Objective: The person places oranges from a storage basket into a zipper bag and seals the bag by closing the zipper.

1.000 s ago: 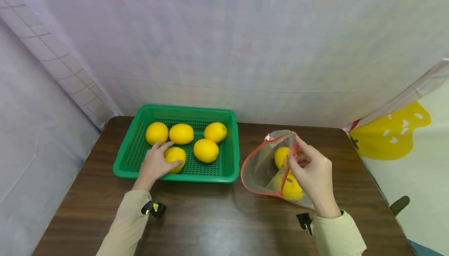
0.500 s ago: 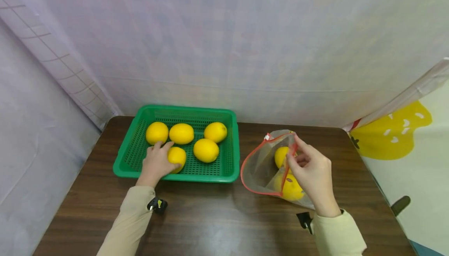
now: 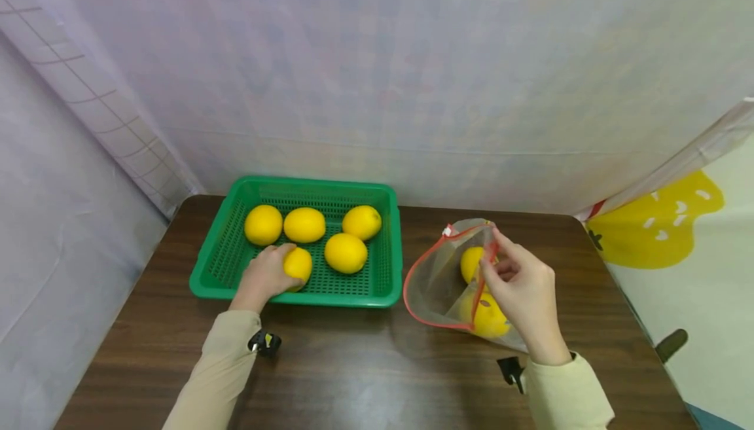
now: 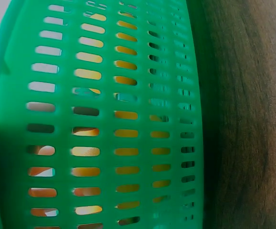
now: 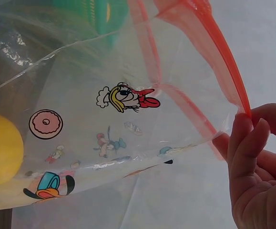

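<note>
In the head view my left hand (image 3: 266, 275) reaches over the near rim of a green plastic basket (image 3: 391, 286) and grips a yellow lemon (image 3: 298, 266), thumb on its near side and fingers at its far side. Several more lemons (image 3: 346, 253) lie in the basket. My right hand (image 3: 527, 296) pinches the red zip edge of a clear zip bag (image 3: 432, 279), whose mouth gapes toward the basket. Inside the bag are two lemons (image 3: 491, 317). Seen from the right wrist, thumb and fingers hold the bag's corner, and cartoon prints (image 5: 128, 98) show on the film.
Both basket and bag rest on a dark wooden table (image 3: 353, 364). A pale cloth (image 3: 377, 89) hangs behind it. The slotted basket wall (image 4: 104, 138) fills most of the left wrist view, hiding the left hand's fingers there.
My left hand has shifted slightly right and its fingers have closed in around the near lemon. The right hand and the bag have hardly moved.
</note>
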Tool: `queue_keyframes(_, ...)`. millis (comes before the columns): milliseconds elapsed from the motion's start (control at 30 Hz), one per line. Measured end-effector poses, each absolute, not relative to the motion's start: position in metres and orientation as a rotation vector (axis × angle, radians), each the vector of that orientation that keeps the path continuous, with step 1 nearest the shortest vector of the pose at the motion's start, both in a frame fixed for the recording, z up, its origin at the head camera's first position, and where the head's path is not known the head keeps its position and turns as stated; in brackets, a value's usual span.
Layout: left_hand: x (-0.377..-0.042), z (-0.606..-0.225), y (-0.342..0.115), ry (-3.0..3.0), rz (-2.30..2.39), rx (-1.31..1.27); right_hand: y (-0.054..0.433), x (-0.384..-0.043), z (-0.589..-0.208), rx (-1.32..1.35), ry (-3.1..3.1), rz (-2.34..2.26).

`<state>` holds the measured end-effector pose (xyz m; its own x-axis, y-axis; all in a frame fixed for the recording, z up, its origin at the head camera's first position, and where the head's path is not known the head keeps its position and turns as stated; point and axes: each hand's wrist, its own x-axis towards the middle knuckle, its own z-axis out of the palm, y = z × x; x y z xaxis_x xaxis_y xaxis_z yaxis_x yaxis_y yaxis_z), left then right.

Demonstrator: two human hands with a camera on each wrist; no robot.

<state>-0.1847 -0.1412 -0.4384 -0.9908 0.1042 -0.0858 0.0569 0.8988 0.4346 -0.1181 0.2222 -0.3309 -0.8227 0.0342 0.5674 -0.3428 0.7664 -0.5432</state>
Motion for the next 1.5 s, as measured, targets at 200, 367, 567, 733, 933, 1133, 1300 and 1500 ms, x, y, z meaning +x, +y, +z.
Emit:
queue_keyframes(200,-0.186,-0.440,-0.143,2.951,0.702,0.145,0.223,-0.118,-0.330,0.232,-2.395,0.892)
queue_keyframes(367,-0.186,-0.440,-0.142,2.937,0.714,0.130,0.223,-0.118,-0.331,0.228,-2.396,0.907)
queue_keyframes(567,-0.186,-0.439,-0.141,2.925,0.730,0.113,0.222,-0.119,-0.332,0.226,-2.401,0.918)
queue_keyframes(733,-0.185,-0.439,-0.142,2.947,0.714,0.133,0.222,-0.120,-0.332,0.230,-2.402,0.907)
queue_keyframes(933,-0.184,-0.437,-0.141,2.985,0.709,0.136,0.223,-0.120,-0.332,0.226,-2.400,0.903)
queue_keyframes(1133,-0.181,-0.437,-0.141,3.021,0.702,0.119,0.223,-0.119,-0.331,0.225,-2.400,0.911)
queue_keyframes(1300,-0.179,-0.434,-0.140,3.034,0.731,0.089,0.223,-0.118,-0.331,0.222,-2.403,0.905)
queue_keyframes(1500,-0.177,-0.434,-0.141,3.052,0.782,0.047,0.223,-0.118,-0.331,0.218,-2.405,0.903)
